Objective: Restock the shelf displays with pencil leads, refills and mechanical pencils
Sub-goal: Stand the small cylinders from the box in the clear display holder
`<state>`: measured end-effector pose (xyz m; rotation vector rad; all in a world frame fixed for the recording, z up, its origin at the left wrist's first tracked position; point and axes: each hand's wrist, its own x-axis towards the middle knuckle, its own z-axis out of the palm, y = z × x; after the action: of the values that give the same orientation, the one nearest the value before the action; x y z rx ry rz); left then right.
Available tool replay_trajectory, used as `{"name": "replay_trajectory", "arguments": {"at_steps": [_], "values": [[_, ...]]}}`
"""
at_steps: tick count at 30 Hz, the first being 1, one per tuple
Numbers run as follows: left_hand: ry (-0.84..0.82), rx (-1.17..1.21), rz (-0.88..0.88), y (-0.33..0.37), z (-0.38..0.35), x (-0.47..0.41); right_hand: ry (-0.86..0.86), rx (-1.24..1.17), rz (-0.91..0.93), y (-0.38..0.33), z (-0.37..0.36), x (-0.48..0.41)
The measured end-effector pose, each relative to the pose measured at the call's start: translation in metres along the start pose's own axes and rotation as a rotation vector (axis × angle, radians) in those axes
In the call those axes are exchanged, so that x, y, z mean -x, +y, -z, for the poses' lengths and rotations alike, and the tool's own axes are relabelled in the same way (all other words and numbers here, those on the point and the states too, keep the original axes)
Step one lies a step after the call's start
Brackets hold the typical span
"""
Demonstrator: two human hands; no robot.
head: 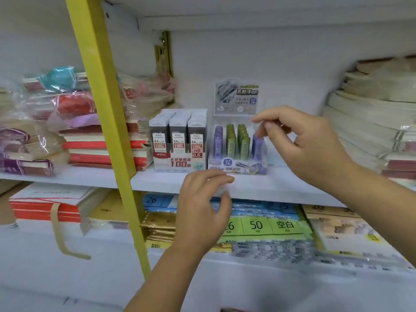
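Two display boxes stand side by side on the white shelf (pixel 157 183). The left one is a pencil lead box (pixel 179 143) with three rows of grey 0.5 packs and red "100" labels. The right one is a clear refill display (pixel 237 152) with purple and green cases and a tall header card. My right hand (pixel 308 145) hovers at this display's right side, thumb and fingers apart just above a purple case (pixel 257 146), holding nothing. My left hand (pixel 202 210) floats in front of the shelf edge below the display, fingers curled and apart, empty.
A yellow upright post (pixel 105 109) runs diagonally at the left. Stacked notebooks (pixel 103 147) and bagged goods (pixel 45 122) fill the shelf's left part, and a tall paper stack (pixel 371 124) rises at the right. Packs of labels and paper (pixel 258 224) lie on the shelf below.
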<state>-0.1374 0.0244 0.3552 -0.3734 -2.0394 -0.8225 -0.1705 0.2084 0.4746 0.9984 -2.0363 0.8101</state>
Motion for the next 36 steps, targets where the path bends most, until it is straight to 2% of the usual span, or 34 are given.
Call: {"name": "replay_trajectory", "arguments": {"at_steps": [2,5,9,11,13,17,22,27,36], "values": [[-0.057,-0.025,-0.025,0.005,-0.002,0.021,-0.007,-0.069,-0.054,-0.007,0.007,0.045],[-0.328,0.011,0.038,0.007,-0.015,0.071,-0.102,-0.149,-0.256,0.002,0.0,0.119],[-0.844,0.067,0.292,-0.002,-0.048,0.16,-0.44,-0.199,-0.686,0.031,-0.039,0.231],[-0.993,0.063,0.432,-0.013,-0.069,0.205,-0.627,-0.181,-0.864,0.044,-0.063,0.287],[-1.059,0.077,0.618,-0.026,-0.088,0.246,-0.762,-0.187,-1.015,0.049,-0.083,0.338],[-1.13,0.103,0.958,-0.049,-0.117,0.316,-0.903,-0.225,-1.251,0.054,-0.103,0.412],[-1.103,0.166,1.202,-0.069,-0.15,0.357,-0.931,-0.293,-1.373,0.056,-0.12,0.446],[-1.017,0.226,1.313,-0.085,-0.184,0.36,-0.85,-0.352,-1.474,0.053,-0.136,0.455],[-0.948,0.137,1.353,-0.096,-0.219,0.365,-0.903,-0.306,-1.476,0.046,-0.141,0.465]]}}
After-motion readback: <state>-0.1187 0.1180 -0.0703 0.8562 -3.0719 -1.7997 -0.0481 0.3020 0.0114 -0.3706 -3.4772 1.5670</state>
